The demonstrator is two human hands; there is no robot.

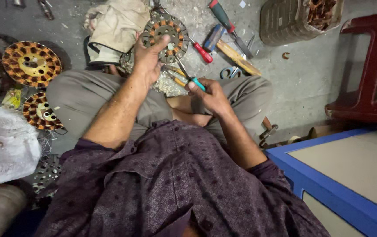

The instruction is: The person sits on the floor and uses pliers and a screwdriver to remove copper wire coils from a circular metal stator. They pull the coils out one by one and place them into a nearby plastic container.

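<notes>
Wound stators at 9 o'clock, screwdrivers and scissors at 1 o'clock on the floor.
Left hand grips the stator; right hand closes on a teal-handled screwdriver.

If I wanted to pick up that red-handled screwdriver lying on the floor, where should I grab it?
Probably by the red handle of the red-handled screwdriver, coming from above. It lies flat on the floor, the handle is its thickest part, and its metal tip points up toward the round motor winding.

1. Wound stators: three – one by the hands, two on the floor at left.
2. Screwdrivers: three – green-handled, red-handled, red-and-green.
3. Scissors: one.
4. Red stools: one.
</notes>
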